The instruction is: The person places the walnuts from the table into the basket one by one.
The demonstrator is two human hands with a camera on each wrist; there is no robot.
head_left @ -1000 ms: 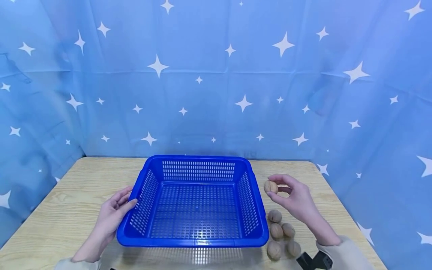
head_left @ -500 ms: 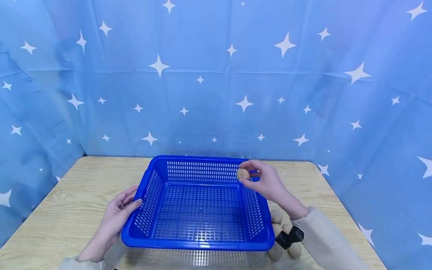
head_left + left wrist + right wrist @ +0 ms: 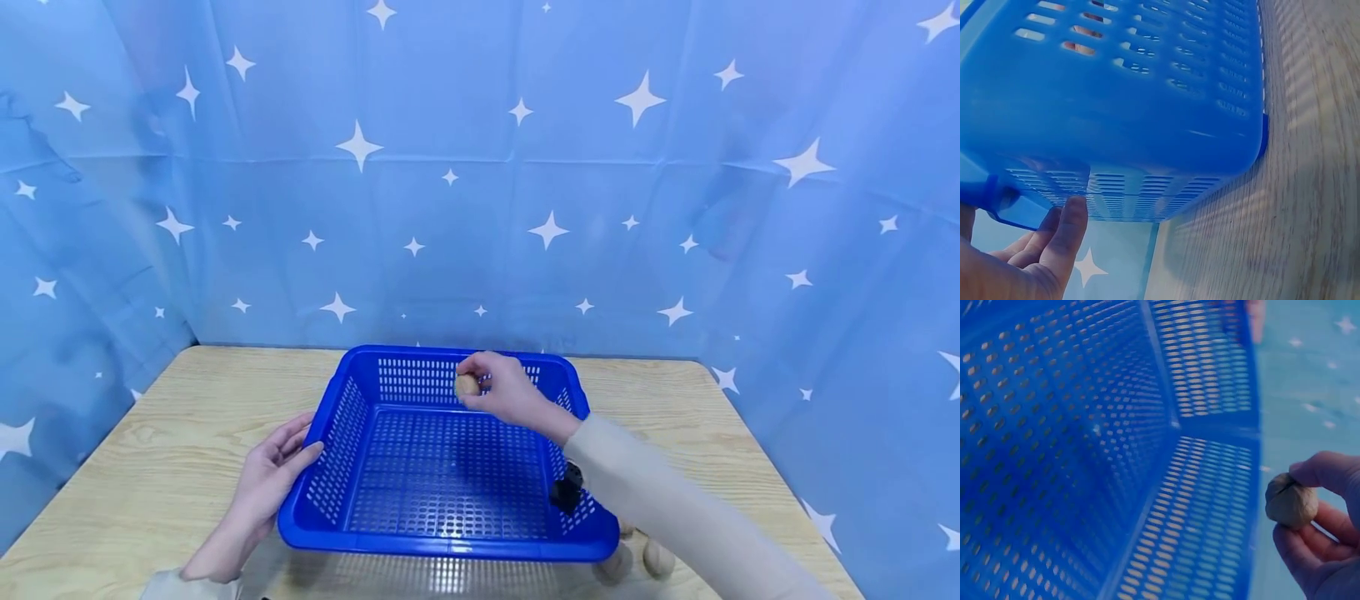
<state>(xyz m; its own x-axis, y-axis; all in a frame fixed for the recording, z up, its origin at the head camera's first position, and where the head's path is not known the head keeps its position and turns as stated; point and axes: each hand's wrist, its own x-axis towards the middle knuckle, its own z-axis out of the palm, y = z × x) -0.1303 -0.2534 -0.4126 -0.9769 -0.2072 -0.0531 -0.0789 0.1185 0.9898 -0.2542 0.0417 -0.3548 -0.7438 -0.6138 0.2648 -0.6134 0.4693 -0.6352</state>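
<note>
One walnut point(image 3: 466, 386) is pinched by the right hand point(image 3: 510, 390) near the far side of the basket point(image 3: 450, 547), whose rim point(image 3: 298, 493) is clasped by the left hand point(image 3: 272, 473). Carrying seems the step in hand; a lowering and a loosened pinch are probably called for.

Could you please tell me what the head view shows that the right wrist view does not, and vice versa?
Only the head view: loose walnuts by the near right corner of the basket, both sleeves and the black device at the right wrist.
Only the right wrist view: the dark crease on the held walnut.
Both: the basket, the right grip pinching that walnut, at least part of the left grip, and the curtain.
</note>
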